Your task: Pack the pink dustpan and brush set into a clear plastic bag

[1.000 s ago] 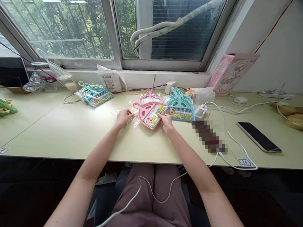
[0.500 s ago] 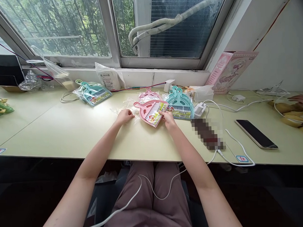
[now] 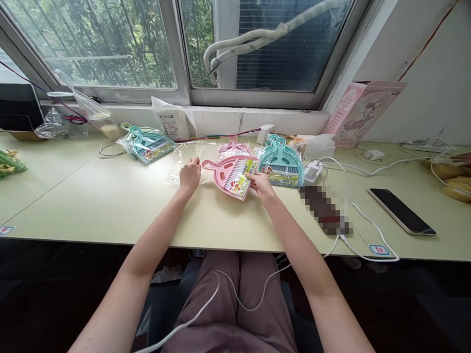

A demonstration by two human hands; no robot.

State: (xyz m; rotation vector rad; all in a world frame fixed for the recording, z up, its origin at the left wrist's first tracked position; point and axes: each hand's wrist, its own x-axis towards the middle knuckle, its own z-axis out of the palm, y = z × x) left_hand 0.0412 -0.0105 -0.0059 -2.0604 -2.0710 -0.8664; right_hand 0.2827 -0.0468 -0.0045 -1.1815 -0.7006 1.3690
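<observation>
A small pink dustpan and brush set (image 3: 224, 173) with a printed label is tilted above the table, its handle pointing left. My right hand (image 3: 261, 185) pinches its lower right side, by the label. My left hand (image 3: 190, 177) is closed on the near part of a clear plastic bag (image 3: 177, 160), just left of the pink handle. The bag lies spread out and looks empty. Right behind the held set are another pink set (image 3: 233, 144) in clear wrapping and wrapped teal dustpan and brush sets (image 3: 280, 153).
More wrapped teal sets (image 3: 148, 143) lie at the back left. A white charger (image 3: 313, 170), cables, a pixelated dark object (image 3: 325, 209) and a phone (image 3: 402, 211) are on the right. A pink box (image 3: 366, 110) leans by the window. Another person's hand (image 3: 468, 159) shows at the right edge.
My left hand has moved left and slightly away from me, and the plastic bag is now more spread out. The pink set has shifted slightly left in my right hand.
</observation>
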